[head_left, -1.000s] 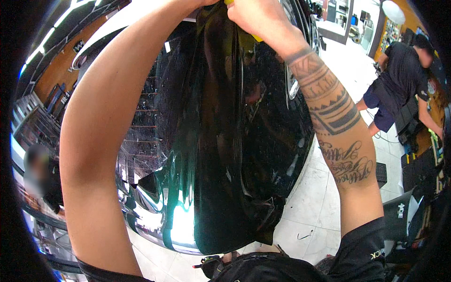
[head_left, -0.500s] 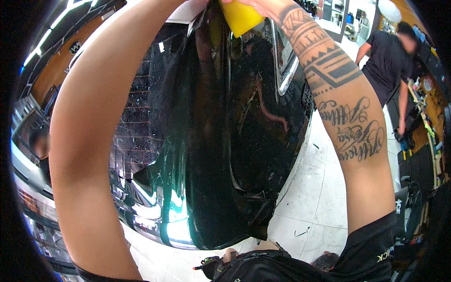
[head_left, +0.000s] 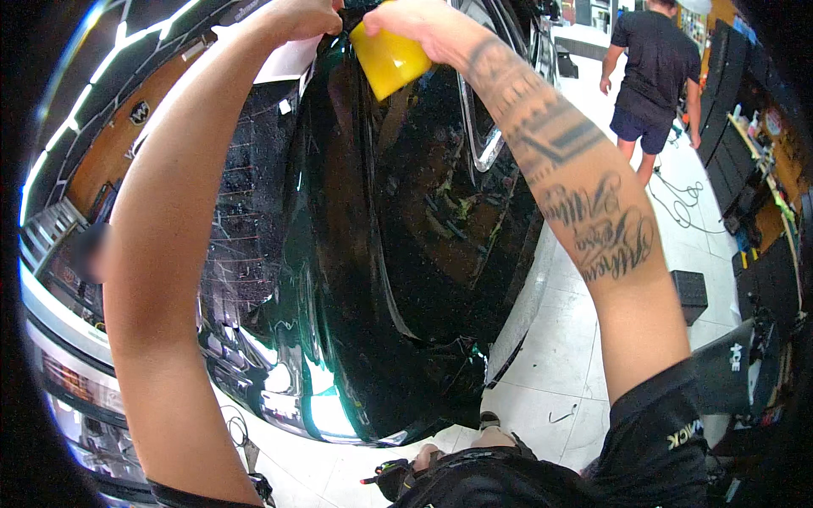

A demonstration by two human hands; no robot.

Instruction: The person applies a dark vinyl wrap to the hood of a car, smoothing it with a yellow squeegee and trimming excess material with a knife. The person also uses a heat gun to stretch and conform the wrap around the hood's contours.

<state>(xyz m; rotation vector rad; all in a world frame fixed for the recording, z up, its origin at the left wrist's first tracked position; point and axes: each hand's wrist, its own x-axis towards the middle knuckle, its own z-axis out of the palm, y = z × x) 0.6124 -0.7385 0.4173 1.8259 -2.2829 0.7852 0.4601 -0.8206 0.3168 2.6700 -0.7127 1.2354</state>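
Observation:
A glossy black car body panel [head_left: 398, 254] fills the middle of the view, wet and mirror-like. My right hand [head_left: 415, 21] grips a yellow squeegee [head_left: 387, 57] and presses it against the panel near the top edge. My left hand [head_left: 305, 17] rests closed on the panel's upper edge just left of the squeegee, by a pale sheet of film [head_left: 288, 61]. Both forearms reach up from the lower edge; the right one is tattooed.
A person in a black shirt and dark shorts [head_left: 648, 76] stands at the upper right on the white tiled floor [head_left: 567, 339]. Cables lie near that person. A small black box [head_left: 690, 292] sits on the floor; shelves with bottles line the right wall.
The view has tilted upward, so the yellow squeegee and both hands now show lower and more fully. The person at the right has straightened and stepped farther off.

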